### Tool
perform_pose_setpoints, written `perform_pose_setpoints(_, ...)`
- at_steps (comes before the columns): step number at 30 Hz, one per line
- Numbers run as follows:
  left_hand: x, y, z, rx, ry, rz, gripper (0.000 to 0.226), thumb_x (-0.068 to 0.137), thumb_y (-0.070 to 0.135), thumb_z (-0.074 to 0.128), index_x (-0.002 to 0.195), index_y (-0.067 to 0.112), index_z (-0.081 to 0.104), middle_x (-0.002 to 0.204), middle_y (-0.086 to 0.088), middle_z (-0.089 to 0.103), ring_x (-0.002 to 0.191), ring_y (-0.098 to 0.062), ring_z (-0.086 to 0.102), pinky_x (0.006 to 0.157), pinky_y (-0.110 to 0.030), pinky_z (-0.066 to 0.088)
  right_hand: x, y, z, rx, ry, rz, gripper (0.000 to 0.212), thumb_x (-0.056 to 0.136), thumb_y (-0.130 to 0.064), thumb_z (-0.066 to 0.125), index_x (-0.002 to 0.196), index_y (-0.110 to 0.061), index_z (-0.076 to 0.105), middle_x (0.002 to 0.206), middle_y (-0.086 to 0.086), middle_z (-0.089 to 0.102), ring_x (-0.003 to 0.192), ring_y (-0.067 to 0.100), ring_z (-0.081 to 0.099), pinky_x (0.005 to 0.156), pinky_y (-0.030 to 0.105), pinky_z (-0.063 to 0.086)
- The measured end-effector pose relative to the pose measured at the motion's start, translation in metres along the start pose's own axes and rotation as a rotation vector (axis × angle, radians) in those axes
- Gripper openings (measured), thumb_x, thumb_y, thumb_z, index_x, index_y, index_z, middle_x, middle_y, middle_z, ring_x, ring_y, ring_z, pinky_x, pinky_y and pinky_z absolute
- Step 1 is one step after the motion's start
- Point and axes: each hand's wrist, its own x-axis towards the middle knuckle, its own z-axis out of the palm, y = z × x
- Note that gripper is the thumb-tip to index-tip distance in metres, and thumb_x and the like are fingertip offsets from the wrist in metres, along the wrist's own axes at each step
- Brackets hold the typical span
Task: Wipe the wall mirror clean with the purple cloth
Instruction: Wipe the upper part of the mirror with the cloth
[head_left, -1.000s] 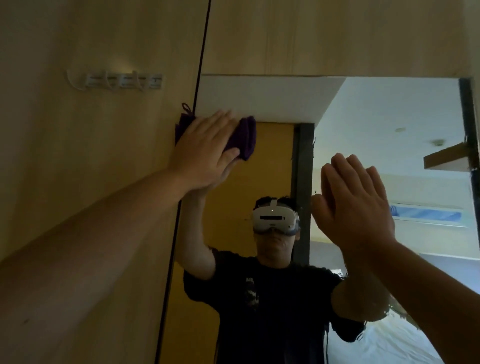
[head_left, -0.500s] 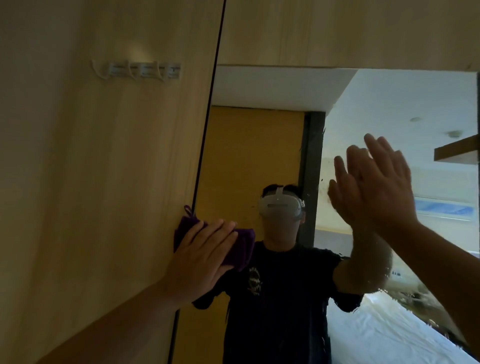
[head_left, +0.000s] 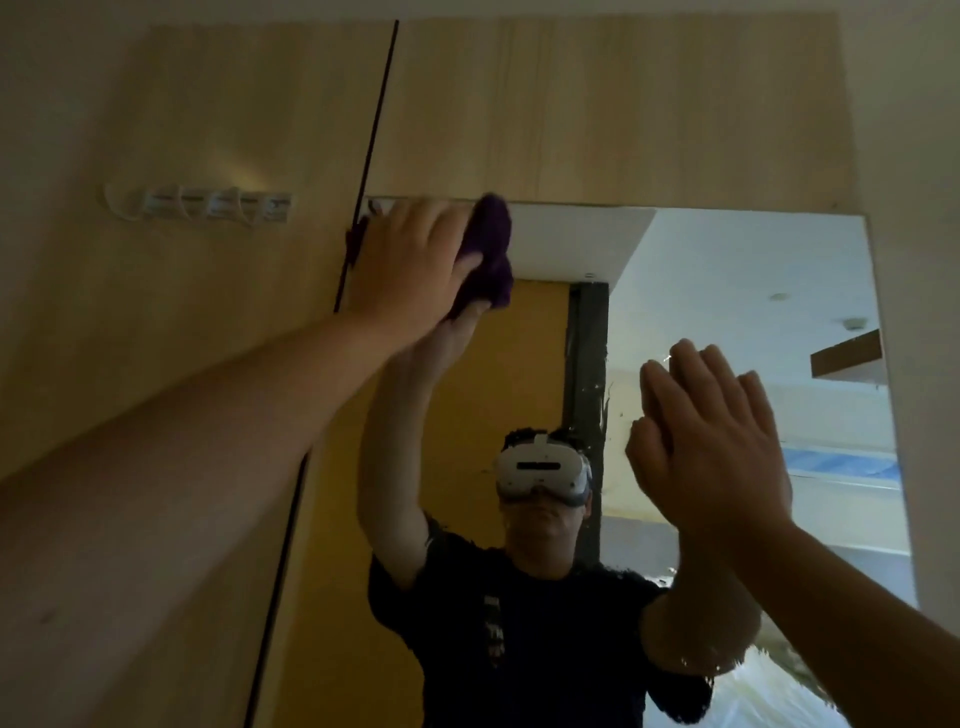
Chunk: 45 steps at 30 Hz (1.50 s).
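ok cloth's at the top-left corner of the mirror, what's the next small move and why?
Probably sweep the purple cloth rightward along the mirror top edge. The left hand presses it into the top-left corner, so nothing remains further up or left, while specks show on the glass beside the flat right hand, on the unwiped side.

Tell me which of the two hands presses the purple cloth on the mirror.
The left hand, at the mirror's top left corner, presses the purple cloth; the right hand is bare.
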Motion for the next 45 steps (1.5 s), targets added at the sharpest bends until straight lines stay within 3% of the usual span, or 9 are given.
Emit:
perform_pose_setpoints(6, 0.091, 0.011, 0.025, -0.061, -0.125, -0.052, 0.047, 0.104, 0.040, 0.041, 0.143, 0.014, 0.044, 0.144, -0.006, 0.048, 0.130, -0.028, 0.044, 0.104, -0.044, 0.038, 0.000, 0.002, 0.003, 0.021, 0.052, -0.017, 0.057, 0.097, -0.044, 0.029, 0.146, -0.018, 0.043, 0.158, 0.014, 0.033, 0.150, 0.031, 0.019, 0.120, 0.055, 0.019)
perform_pose_setpoints(10, 0.058, 0.019, 0.044, -0.059, -0.229, 0.035, 0.059, 0.105, 0.048, 0.034, 0.155, 0.016, 0.029, 0.160, -0.004, 0.031, 0.147, -0.023, 0.027, 0.119, -0.046, 0.024, 0.000, 0.002, 0.003, 0.026, 0.077, -0.020, 0.056, 0.097, -0.044, 0.030, 0.145, -0.018, 0.045, 0.157, 0.014, 0.035, 0.150, 0.032, 0.021, 0.120, 0.054, 0.017)
perform_pose_setpoints(14, -0.001, 0.028, 0.031, -0.039, -0.262, 0.100, 0.062, 0.107, 0.048, 0.031, 0.156, 0.011, 0.025, 0.163, -0.007, 0.022, 0.150, -0.022, 0.018, 0.120, -0.042, 0.015, -0.001, 0.002, 0.003, 0.044, 0.082, -0.022, 0.054, 0.097, -0.042, 0.032, 0.143, -0.017, 0.046, 0.156, 0.014, 0.037, 0.149, 0.033, 0.023, 0.121, 0.054, 0.017)
perform_pose_setpoints(23, -0.219, 0.070, 0.001, -0.054, -0.232, 0.182, 0.061, 0.105, 0.050, 0.031, 0.150, 0.008, 0.034, 0.159, -0.009, 0.030, 0.147, -0.028, 0.028, 0.117, -0.049, 0.027, 0.000, 0.000, -0.002, 0.068, 0.066, -0.017, 0.054, 0.096, -0.040, 0.033, 0.143, -0.016, 0.046, 0.156, 0.014, 0.036, 0.149, 0.032, 0.021, 0.122, 0.052, 0.014)
perform_pose_setpoints(28, -0.253, 0.082, -0.002, -0.011, -0.228, 0.142, 0.058, 0.103, 0.048, 0.041, 0.147, 0.011, 0.040, 0.155, -0.015, 0.037, 0.144, -0.035, 0.034, 0.116, -0.051, 0.030, 0.001, 0.006, -0.011, 0.244, 0.040, 0.008, 0.047, 0.098, -0.035, 0.044, 0.142, -0.019, 0.047, 0.157, 0.011, 0.035, 0.150, 0.028, 0.021, 0.121, 0.049, 0.012)
perform_pose_setpoints(31, -0.254, 0.080, 0.000, -0.012, -0.188, 0.132, 0.051, 0.105, 0.046, 0.042, 0.144, 0.013, 0.044, 0.136, -0.016, 0.049, 0.123, -0.036, 0.052, 0.103, -0.051, 0.043, -0.001, 0.027, -0.023, 0.211, 0.054, 0.052, 0.051, 0.098, -0.040, 0.042, 0.142, -0.015, 0.045, 0.158, 0.014, 0.031, 0.150, 0.031, 0.019, 0.120, 0.054, 0.014)
perform_pose_setpoints(34, -0.247, 0.080, 0.001, -0.036, -0.140, 0.111, 0.047, 0.103, 0.040, 0.049, 0.141, 0.013, 0.047, 0.118, -0.013, 0.057, 0.102, -0.033, 0.061, 0.086, -0.047, 0.050, -0.010, 0.053, -0.029, 0.063, -0.016, 0.088, 0.056, 0.097, -0.044, 0.030, 0.145, -0.015, 0.040, 0.160, 0.016, 0.025, 0.150, 0.034, 0.014, 0.119, 0.060, 0.014)
perform_pose_setpoints(38, -0.200, 0.075, 0.005, -0.091, -0.045, 0.111, 0.052, 0.095, 0.034, 0.063, 0.137, 0.008, 0.048, 0.112, -0.016, 0.059, 0.092, -0.033, 0.061, 0.075, -0.047, 0.054, -0.022, 0.061, -0.019, -0.013, -0.047, 0.099, 0.057, 0.098, -0.040, 0.023, 0.150, -0.018, 0.030, 0.162, 0.013, 0.020, 0.152, 0.032, 0.009, 0.120, 0.057, 0.013)
perform_pose_setpoints(45, 0.002, 0.086, 0.027, -0.045, 0.066, 0.147, 0.050, 0.095, 0.034, 0.057, 0.135, 0.004, 0.054, 0.114, -0.021, 0.058, 0.098, -0.036, 0.058, 0.086, -0.048, 0.049, -0.023, 0.068, -0.011, -0.014, 0.003, 0.070, 0.056, 0.099, -0.039, 0.029, 0.151, -0.018, 0.032, 0.162, 0.012, 0.022, 0.152, 0.031, 0.010, 0.122, 0.053, 0.011)
